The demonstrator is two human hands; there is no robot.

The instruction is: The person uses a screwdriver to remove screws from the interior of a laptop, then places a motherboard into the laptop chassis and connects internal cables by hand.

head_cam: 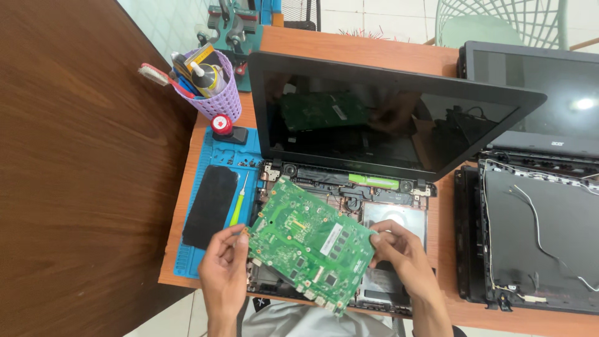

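Step in hand, by the look of it: circuit board lifted clear of opened laptop base.

Left to right: blue mat (187, 262) at 9 o'clock, carrying black pad (210, 206) and green-handled tool (237, 208); left hand (223, 268) with fingertips pinching board's left edge; green circuit board (310, 241) held tilted above laptop base (393, 215); right hand (399, 249) with fingers curled, gripping right edge; second dismantled laptop (536, 231) at 3 o'clock.

Next move probably demanding level carriage, edge grip only.

Clearance: open screen (387, 115) close at 12 o'clock; table edge (181, 284) near at 6 o'clock; little open room at 3 o'clock.
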